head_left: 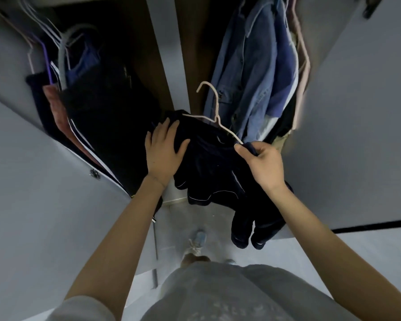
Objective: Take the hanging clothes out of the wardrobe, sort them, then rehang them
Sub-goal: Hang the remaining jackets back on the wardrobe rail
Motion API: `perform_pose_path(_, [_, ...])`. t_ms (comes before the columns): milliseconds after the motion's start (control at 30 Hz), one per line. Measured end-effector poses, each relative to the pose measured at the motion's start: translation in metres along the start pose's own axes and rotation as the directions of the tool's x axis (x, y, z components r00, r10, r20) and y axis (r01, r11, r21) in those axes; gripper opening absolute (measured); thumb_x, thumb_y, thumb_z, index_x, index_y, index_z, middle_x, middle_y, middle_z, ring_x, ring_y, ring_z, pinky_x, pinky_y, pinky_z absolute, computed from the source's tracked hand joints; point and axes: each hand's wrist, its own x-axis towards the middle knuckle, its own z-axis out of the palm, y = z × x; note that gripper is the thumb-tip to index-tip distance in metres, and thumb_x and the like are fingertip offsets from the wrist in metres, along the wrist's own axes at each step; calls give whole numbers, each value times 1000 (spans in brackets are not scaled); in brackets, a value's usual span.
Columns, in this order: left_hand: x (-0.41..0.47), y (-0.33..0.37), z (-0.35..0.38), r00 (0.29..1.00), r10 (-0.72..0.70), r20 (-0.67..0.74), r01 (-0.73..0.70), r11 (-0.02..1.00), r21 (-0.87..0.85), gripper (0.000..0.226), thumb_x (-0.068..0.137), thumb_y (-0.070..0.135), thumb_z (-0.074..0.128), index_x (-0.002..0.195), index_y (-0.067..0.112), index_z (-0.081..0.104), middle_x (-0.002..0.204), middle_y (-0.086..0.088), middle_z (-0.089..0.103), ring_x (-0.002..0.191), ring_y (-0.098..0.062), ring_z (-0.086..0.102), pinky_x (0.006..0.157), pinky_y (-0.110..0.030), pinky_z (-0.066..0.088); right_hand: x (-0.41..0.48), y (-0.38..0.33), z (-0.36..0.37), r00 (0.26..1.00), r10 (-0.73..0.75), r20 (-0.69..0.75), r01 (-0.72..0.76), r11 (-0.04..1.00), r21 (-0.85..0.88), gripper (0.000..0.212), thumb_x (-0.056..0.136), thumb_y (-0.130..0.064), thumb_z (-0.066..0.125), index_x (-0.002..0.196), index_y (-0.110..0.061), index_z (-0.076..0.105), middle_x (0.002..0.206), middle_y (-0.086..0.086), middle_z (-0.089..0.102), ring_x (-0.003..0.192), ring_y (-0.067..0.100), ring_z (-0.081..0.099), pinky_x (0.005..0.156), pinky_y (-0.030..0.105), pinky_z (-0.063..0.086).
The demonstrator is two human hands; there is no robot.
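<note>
A dark navy garment [214, 172] with thin white piping hangs from a pale wire hanger [214, 113] in front of the open wardrobe. My right hand [262, 164] pinches the garment's shoulder at the right end of the hanger. My left hand [163, 150] lies flat, fingers spread, against the garment's left side. The garment's sleeves or legs dangle below my right wrist. The hanger's hook points up, free of any rail.
Left compartment holds dark clothes [107, 117], a reddish piece [57, 107] and several empty hangers [56, 38]. Right compartment holds blue denim shirts [252, 72]. Grey wardrobe doors [357, 112] stand open on both sides; a centre post [167, 54] divides them. My shoe [196, 245] stands on the floor.
</note>
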Motion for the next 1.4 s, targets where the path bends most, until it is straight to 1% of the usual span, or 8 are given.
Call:
perform_pose_path(133, [38, -11, -2, 999, 36, -26, -35, 999, 27, 61, 98, 54, 39, 142, 14, 51, 147, -14, 48, 140, -37, 38, 116, -58, 21, 34, -24, 22, 997, 25, -68, -20, 997, 80, 56, 88, -38, 71, 59, -14, 30, 54, 3, 25, 51, 16, 25, 53, 38, 22])
perform_pose_path(333, [93, -29, -3, 995, 100, 11, -100, 994, 51, 63, 98, 56, 35, 144, 15, 49, 149, -14, 47, 142, -37, 35, 116, -60, 17, 84, -57, 56, 984, 69, -166, -53, 994, 94, 54, 88, -40, 70, 56, -20, 31, 53, -1, 27, 50, 13, 28, 54, 34, 24])
perform_pose_path(567, [136, -44, -4, 989, 141, 50, -144, 988, 57, 66, 97, 58, 30, 145, 16, 47, 150, -13, 45, 144, -37, 31, 116, -62, 17, 132, -89, 82, 956, 146, -256, -98, 977, 190, 46, 89, -36, 67, 59, -19, 36, 54, -3, 32, 51, 11, 31, 54, 32, 27])
perform_pose_path(700, [149, -53, -5, 988, 138, 73, -141, 989, 45, 69, 96, 60, 27, 146, 17, 46, 153, -12, 42, 145, -36, 29, 116, -62, 15, 155, -107, 93, 945, 175, -275, -114, 968, 223, 48, 89, -32, 66, 57, -20, 33, 46, -12, 32, 45, 9, 31, 52, 31, 28])
perform_pose_path(833, [157, -66, -3, 987, 142, 73, -146, 988, 50, 67, 96, 59, 31, 146, 17, 45, 152, -12, 42, 144, -36, 30, 115, -62, 17, 180, -129, 103, 939, 174, -295, -109, 968, 225, 46, 89, -31, 64, 56, -20, 34, 48, -9, 36, 46, 11, 35, 54, 32, 30])
perform_pose_path(1100, [174, -77, 5, 983, 159, 91, -164, 985, 45, 68, 95, 59, 28, 146, 17, 46, 151, -12, 44, 143, -37, 32, 114, -64, 18, 199, -140, 124, 908, 188, -375, -70, 949, 307, 45, 92, -26, 63, 58, -20, 34, 50, -9, 35, 41, 4, 32, 48, 23, 28])
perform_pose_path(1267, [184, -74, 11, 979, 157, 130, -160, 987, 14, 66, 96, 58, 32, 147, 19, 44, 153, -11, 41, 146, -35, 28, 116, -62, 13, 220, -145, 114, 901, 182, -394, -76, 960, 270, 46, 91, -27, 64, 57, -20, 34, 50, -8, 36, 45, 7, 33, 51, 26, 29])
perform_pose_path(1400, [193, -68, 14, 976, 192, 104, -191, 981, -14, 67, 95, 58, 29, 144, 16, 48, 151, -12, 44, 144, -37, 32, 114, -65, 17, 232, -131, 111, 897, 212, -389, -121, 962, 245, 46, 91, -29, 65, 57, -20, 35, 52, -7, 38, 49, 10, 36, 57, 31, 32])
